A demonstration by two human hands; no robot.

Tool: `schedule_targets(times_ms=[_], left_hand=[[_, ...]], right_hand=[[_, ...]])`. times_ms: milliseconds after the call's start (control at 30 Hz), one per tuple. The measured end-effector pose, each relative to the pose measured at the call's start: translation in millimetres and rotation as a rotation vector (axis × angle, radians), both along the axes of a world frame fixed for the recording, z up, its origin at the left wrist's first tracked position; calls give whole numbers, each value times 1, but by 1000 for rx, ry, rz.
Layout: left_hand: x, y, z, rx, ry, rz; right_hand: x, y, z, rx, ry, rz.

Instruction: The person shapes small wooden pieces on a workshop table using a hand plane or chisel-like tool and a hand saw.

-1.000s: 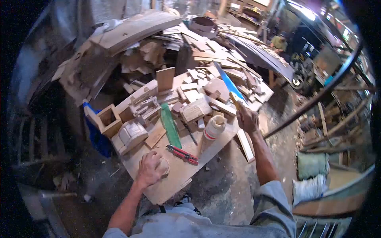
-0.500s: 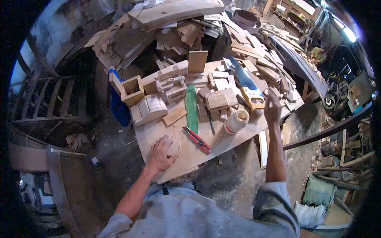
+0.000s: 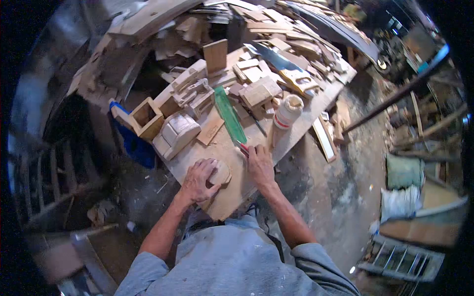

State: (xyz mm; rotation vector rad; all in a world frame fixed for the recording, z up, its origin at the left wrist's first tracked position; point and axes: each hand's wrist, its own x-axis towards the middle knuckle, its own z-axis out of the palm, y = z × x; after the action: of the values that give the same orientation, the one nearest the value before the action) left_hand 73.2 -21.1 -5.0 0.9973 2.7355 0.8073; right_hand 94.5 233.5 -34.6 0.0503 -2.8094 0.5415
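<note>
Away from the saw [image 3: 296,78], my right hand [image 3: 260,165] has come over to the red cutter [image 3: 243,147], fingers drawn narrow over it; I cannot tell if they are fully closed. Its long axis slants from them toward the green strip's [image 3: 228,116] near end. Left of that hand, by the counter's [image 3: 232,201] near corner, my left hand [image 3: 197,180] grips the round wooden piece [image 3: 223,172].
</note>
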Motion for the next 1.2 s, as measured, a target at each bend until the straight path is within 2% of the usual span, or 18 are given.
schedule_targets(times_ms=[33, 133, 233, 300, 367, 500, 600, 700, 767, 833, 933, 967, 1033, 1200], left_hand=[[-4, -9, 1, -6, 4, -106], [-16, -38, 0, -4, 4, -370], [-18, -53, -3, 24, 1, -560], [-12, -51, 13, 25, 69, -577], [-11, -59, 7, 8, 119, -640], [-23, -67, -5, 132, 168, -727], [-22, -64, 16, 321, -383, -453], [-25, -46, 1, 178, -326, -243], [-27, -44, -39, 69, -100, -320], [-22, -42, -27, 15, 39, -327], [-14, -40, -14, 49, 133, -268], [-14, -41, -21, 74, 184, -283], [-11, -42, -20, 78, 239, -283], [8, -42, -26, 54, 255, -215]], right_hand=[[11, -4, 5, -60, -43, -52], [60, -28, 20, -351, 144, -214], [137, -92, 42, -1249, -96, -537], [169, -133, 26, -1319, -28, -641], [194, -170, 26, -1369, -12, -705], [214, -218, 29, -1420, 40, -842], [216, -233, 36, -1365, 42, -813], [210, -241, 47, -1317, 15, -787], [206, -242, 49, -1277, -11, -785], [206, -242, 43, -1223, -34, -808], [207, -239, 21, -920, -43, -811], [211, -241, 20, -1015, -106, -832], [203, -241, 51, -1200, -233, -866], [179, -239, 53, -717, -53, -724]])
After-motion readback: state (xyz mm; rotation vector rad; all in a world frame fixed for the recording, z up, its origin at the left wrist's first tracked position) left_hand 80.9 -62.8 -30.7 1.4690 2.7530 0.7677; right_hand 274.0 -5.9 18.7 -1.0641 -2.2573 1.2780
